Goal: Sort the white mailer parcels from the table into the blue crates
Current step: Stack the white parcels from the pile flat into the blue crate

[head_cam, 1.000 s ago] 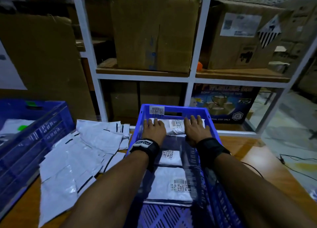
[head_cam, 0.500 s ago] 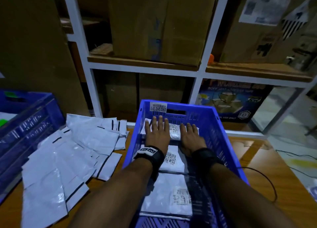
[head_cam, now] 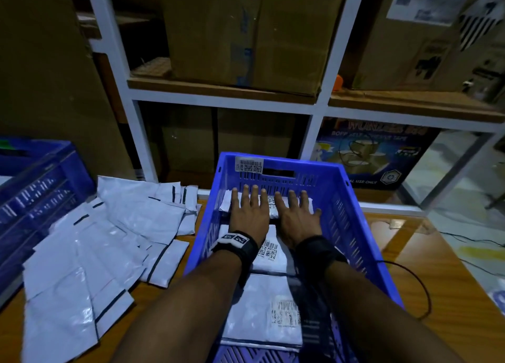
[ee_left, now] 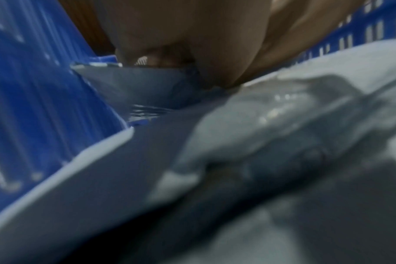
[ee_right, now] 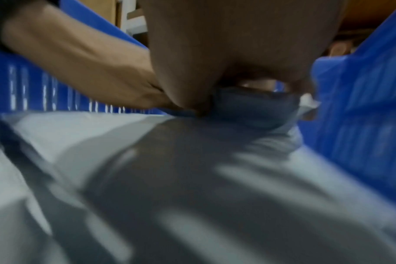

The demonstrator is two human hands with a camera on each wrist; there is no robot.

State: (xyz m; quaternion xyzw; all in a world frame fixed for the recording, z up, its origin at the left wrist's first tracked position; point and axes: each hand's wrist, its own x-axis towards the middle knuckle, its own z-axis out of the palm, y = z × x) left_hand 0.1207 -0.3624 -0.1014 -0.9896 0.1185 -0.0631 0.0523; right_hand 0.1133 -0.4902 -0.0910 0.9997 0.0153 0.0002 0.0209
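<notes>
From the head view, both hands lie flat, side by side, on a white parcel [head_cam: 273,208] at the far end of the blue crate [head_cam: 352,215] in the middle of the table [head_cam: 426,253]; the left hand [head_cam: 250,215] and the right hand [head_cam: 296,217] have their fingers straight and spread, pressing down and gripping nothing. Nearer in the same crate lie two more parcels, each with a barcode label facing up. To the left, a loose heap of mailers [head_cam: 90,256] is fanned out on the table, and a second blue crate [head_cam: 38,187] stands at the far left edge. These bags look light, thin and limp, with a glossy film that I judge slippery; they will sag if lifted by one corner, so an edge pinch or a flat palm beneath suits them better. The left wrist view, blurred, shows crumpled shiny film [ee_left: 271,116] under the palm and the crate wall [ee_left: 34,89] at left. The right wrist view, also blurred, shows the palm bearing on a parcel [ee_right: 249,110] close to the right wall, with the other hand touching beside it.
</notes>
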